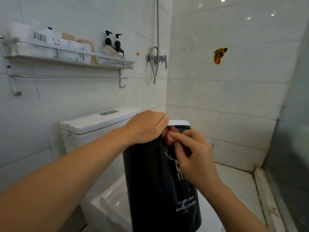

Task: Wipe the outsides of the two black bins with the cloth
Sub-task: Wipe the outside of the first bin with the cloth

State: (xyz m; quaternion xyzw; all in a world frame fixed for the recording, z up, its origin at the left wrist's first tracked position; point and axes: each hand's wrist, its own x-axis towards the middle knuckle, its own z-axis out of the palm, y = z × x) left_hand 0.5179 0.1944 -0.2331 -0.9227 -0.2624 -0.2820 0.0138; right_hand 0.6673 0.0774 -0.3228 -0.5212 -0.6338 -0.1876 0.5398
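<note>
Left hand (147,127) gripped the black bin (158,190) at its rim; right hand (195,158) pinched a reddish cloth (168,136) just below (wiping underway, second bin unseen).

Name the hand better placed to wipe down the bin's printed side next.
Right. The right hand already lies against the black bin at its white print, while the left hand grips the rim, steadying it.

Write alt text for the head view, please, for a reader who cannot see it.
Left hand grips the rim of a black bin held up before a toilet, while the right hand pinches a reddish cloth against its side.
</note>
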